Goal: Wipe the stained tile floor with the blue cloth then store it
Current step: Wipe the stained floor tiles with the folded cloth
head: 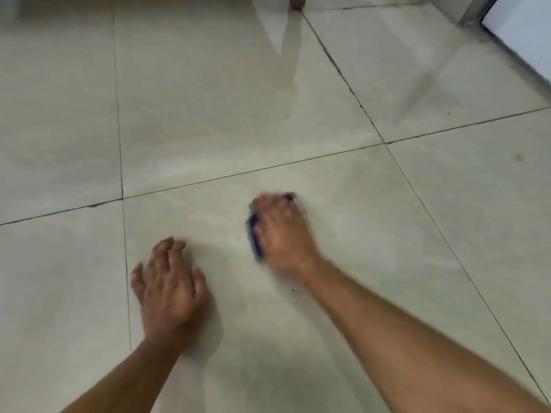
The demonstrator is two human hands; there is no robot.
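So, wiping is underway, not finished as far as I can judge. R hand (280, 231) is clenched over the blue cloth (255, 234), pressing it onto the tile floor (372, 234) near the middle of one tile; only a dark blue edge peeks out on the hand's left side, blurred. L hand (170, 281) is flat on the same tile w/ fingers spread, grasping nothing, prob. just bracing. Tiles look pale w/ faint streaks and a few dark specks (518, 158) off to the right, well apart from the cloth. Left to do: cover the rest, then store the cloth; no storage spot in view.
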